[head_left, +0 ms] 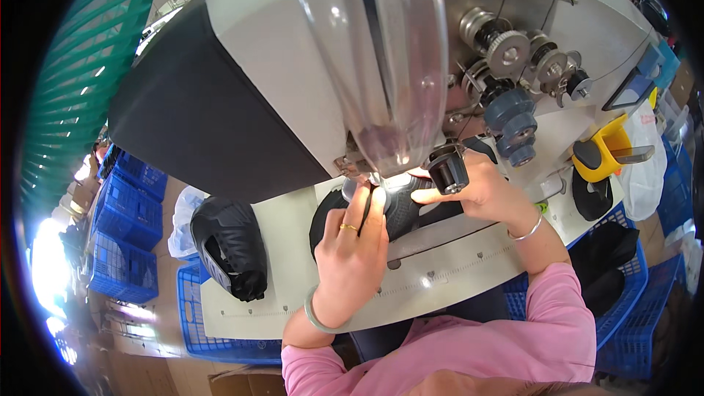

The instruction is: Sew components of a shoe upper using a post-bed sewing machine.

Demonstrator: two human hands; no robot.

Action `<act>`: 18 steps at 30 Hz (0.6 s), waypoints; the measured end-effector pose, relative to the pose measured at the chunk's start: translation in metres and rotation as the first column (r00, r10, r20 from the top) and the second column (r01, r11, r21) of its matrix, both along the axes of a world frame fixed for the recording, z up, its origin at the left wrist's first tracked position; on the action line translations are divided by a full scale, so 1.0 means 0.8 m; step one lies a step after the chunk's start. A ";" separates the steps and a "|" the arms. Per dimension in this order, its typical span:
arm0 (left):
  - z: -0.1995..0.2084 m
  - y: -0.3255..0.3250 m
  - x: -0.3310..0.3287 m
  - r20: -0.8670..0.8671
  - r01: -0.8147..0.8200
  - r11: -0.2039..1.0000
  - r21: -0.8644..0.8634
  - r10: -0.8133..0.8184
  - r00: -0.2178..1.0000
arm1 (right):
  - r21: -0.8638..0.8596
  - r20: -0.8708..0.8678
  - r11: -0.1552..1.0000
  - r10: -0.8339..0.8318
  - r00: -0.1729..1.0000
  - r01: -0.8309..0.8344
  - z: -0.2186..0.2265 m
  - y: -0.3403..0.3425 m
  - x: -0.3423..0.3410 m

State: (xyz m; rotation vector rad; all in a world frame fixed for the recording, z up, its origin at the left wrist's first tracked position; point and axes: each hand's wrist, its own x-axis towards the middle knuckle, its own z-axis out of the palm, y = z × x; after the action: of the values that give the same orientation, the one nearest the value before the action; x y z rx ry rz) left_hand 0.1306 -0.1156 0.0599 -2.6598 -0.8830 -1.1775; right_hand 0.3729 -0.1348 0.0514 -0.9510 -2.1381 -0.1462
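A black shoe upper [403, 211] with a textured surface lies under the brightly lit needle area of a sewing machine [264, 44]. My left hand [352, 246] is at its near left part, index and middle fingers close together and gripping it right beside the needle. From the right, my right hand [480, 189] reaches in with its thumb on the upper; its other fingers are partly hidden behind a black knob [447, 169]. The needle tip itself is hidden by my fingers and the machine head. Another black laced shoe upper [233, 242] stands on the table to the left.
The pale worktable [293, 297] carries a ruler strip along its front. Blue crates [121, 213] stack at the left, and another blue basket [620, 279] with black pieces stands right. A yellow holder [605, 148] sits at the right. Thread tension dials [507, 51] jut from the machine.
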 end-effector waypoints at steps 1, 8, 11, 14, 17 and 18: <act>-0.005 -0.002 0.000 -0.013 -0.014 1.000 0.014 0.015 1.000 | 0.004 0.001 0.999 0.047 0.999 -0.047 -0.001 0.003 0.004; 0.001 0.002 -0.003 -0.003 -0.055 0.998 -0.011 0.055 0.998 | 0.096 0.173 0.991 -0.104 0.979 0.088 0.014 -0.012 -0.015; 0.003 0.015 -0.011 0.018 0.025 0.999 0.024 -0.025 1.000 | 0.104 0.140 0.989 -0.120 0.983 0.106 0.010 -0.014 -0.015; 0.007 0.021 -0.018 0.198 0.171 0.974 -0.149 -0.140 0.970 | 0.095 0.220 0.991 -0.110 0.969 0.091 0.011 -0.014 -0.015; 0.010 0.018 -0.020 0.211 0.177 0.973 -0.145 -0.144 0.967 | 0.089 0.179 0.991 -0.117 0.977 0.103 0.007 -0.012 -0.017; 0.012 0.014 -0.024 0.109 0.150 0.982 -0.113 -0.137 0.984 | 0.102 0.155 0.988 -0.130 0.979 0.115 0.004 -0.012 -0.018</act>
State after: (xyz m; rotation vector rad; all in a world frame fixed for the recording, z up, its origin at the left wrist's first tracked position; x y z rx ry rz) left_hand 0.1114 -0.1041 0.0693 -2.8252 -0.8130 -1.3416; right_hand 0.3582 -0.1445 0.0544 -1.0477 -2.1976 -0.3927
